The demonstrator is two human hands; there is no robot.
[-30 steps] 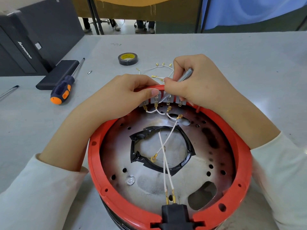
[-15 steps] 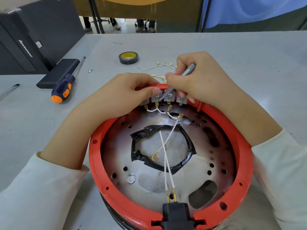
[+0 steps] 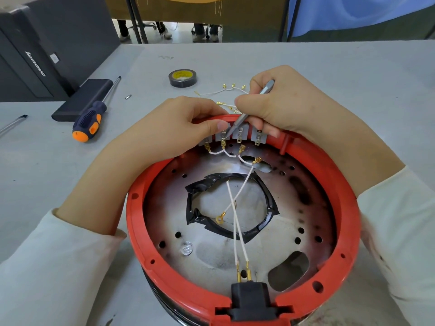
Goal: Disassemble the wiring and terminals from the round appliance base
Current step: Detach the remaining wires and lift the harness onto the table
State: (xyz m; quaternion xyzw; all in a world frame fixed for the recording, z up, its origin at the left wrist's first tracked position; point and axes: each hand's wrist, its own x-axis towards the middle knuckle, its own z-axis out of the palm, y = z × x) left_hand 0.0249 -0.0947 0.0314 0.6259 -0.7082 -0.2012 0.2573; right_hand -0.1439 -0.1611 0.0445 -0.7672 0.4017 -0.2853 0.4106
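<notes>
Head view. The round appliance base (image 3: 242, 231) stands on the grey worktop (image 3: 353, 74), directly before the person, red rim up. At its far rim sits a row of grey terminals (image 3: 233, 137) with white jumper wires (image 3: 229, 153) looped between gold connectors. The right hand (image 3: 282, 107) pinches a slim metal tool (image 3: 249, 111), its tip set at the second terminal. The left hand (image 3: 174, 130) grips the rim, thumb pressed beside the terminals. Loose wires (image 3: 226, 90), already removed, lie on the worktop beyond the rim. A tape roll (image 3: 182, 77) and a screwdriver (image 3: 90, 121) lie apart to the left.

Assessment: the tool tip should stay squarely seated, with steady pressure and the base braced; a slip could hit the left thumb.
</notes>
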